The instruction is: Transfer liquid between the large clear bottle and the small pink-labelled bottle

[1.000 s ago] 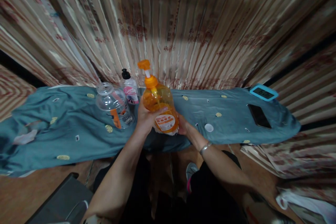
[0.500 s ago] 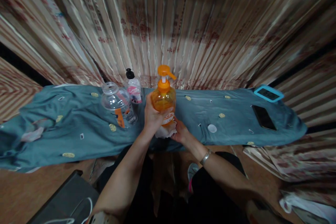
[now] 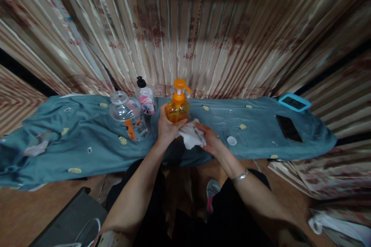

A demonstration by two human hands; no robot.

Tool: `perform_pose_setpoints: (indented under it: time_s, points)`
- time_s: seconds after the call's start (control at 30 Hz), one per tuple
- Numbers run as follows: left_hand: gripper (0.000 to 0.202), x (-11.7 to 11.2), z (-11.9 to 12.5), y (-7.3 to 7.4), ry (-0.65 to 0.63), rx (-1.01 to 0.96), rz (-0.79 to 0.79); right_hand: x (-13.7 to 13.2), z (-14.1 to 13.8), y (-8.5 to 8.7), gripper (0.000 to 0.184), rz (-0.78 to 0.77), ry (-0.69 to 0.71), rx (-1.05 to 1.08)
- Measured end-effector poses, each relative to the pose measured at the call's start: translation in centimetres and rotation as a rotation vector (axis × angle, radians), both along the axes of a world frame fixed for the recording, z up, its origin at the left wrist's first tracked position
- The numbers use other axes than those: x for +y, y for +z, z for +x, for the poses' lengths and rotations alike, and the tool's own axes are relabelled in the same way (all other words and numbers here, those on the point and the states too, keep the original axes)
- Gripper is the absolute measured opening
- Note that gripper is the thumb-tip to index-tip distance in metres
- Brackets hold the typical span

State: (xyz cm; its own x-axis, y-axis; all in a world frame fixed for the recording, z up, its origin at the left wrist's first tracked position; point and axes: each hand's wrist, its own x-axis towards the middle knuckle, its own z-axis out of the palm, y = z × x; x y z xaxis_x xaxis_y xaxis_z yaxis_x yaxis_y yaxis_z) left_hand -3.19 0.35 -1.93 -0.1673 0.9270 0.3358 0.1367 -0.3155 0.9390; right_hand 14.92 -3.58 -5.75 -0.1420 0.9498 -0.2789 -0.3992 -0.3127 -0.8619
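An orange pump bottle (image 3: 178, 110), see-through with an orange pump head, stands upright at the middle of the cloth-covered table. My left hand (image 3: 167, 128) is wrapped round its left side. A crumpled white tissue (image 3: 191, 135) is gripped by my right hand (image 3: 209, 137), just right of the bottle's lower front, which it partly hides. To the left are a clear wide-mouthed plastic bottle (image 3: 121, 112) with an orange label and, behind it, a smaller clear bottle (image 3: 145, 100) with a black cap and pink label.
A white round cap (image 3: 232, 140), a dark phone (image 3: 289, 128) and a blue-framed digital clock (image 3: 295, 102) lie on the right of the green cloth (image 3: 95, 131). Another crumpled tissue (image 3: 36, 148) is at the far left. A pleated curtain (image 3: 174, 27) hangs behind the table.
My right hand has drawn the tissue from under the bottle out to the right. The pump bottle, in my left hand, has come down slightly.
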Motion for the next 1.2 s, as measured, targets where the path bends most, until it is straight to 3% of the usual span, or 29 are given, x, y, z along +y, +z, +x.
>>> perform_pose_setpoints:
  time_s: [0.13,0.3,0.47,0.57,0.67,0.83,1.07,1.2]
  points:
    - [0.084,0.3,-0.2,-0.4,0.018,-0.018,0.013,0.4,2.9,0.9,0.037,0.124,-0.014,-0.336]
    - [0.083,0.8,-0.6,-0.2,0.066,-0.02,0.013,-0.1,4.8,0.8,0.038,0.278,0.032,-0.805]
    - [0.082,1.1,-1.3,0.6,0.136,0.032,0.032,-2.1,2.2,0.3,0.033,0.497,0.208,-1.146]
    - [0.083,1.6,-1.8,0.9,0.174,0.039,0.068,-3.0,-0.1,0.4,0.036,0.657,0.363,-1.208]
    - [0.084,2.2,-2.4,0.8,0.214,0.028,0.106,-3.0,-1.0,0.7,0.038,0.759,0.424,-1.214]
    - [0.091,2.5,-3.0,0.9,0.207,0.004,0.157,-1.7,-0.3,1.0,0.049,0.78,0.231,-1.201]
    - [0.085,1.3,-0.7,2.5,0.096,-0.091,0.154,0.5,-2.4,0.2,0.126,0.761,-0.102,-1.172]
    - [0.079,0.7,1.4,2.4,0.023,-0.163,0.105,1.6,-3.4,0.0,0.139,0.752,-0.225,-1.156]
